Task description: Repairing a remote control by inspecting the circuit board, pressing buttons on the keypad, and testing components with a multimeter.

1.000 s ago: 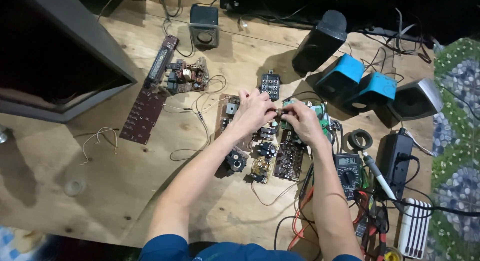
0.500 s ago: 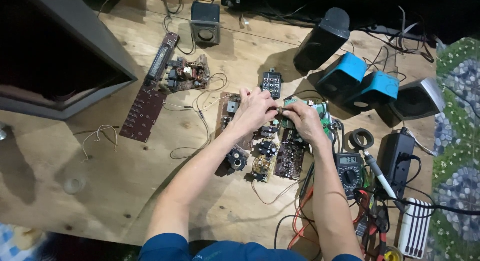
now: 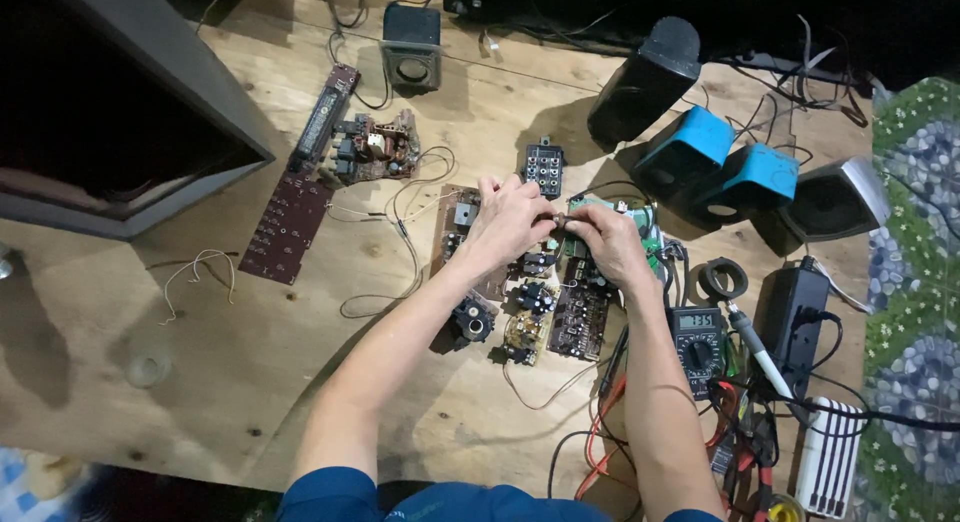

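Fingers of left hand [image 3: 510, 220] and right hand [image 3: 605, 244] seemingly pinch a small part over crowded circuit boards [image 3: 560, 312].

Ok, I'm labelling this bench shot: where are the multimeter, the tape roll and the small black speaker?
multimeter [image 3: 697, 344], head view, on its dial.
tape roll [image 3: 707, 281], head view, on its left rim.
small black speaker [image 3: 411, 48], head view, on its front face.

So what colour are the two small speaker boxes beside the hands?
Bright blue speaker boxes, clearest in the head view.
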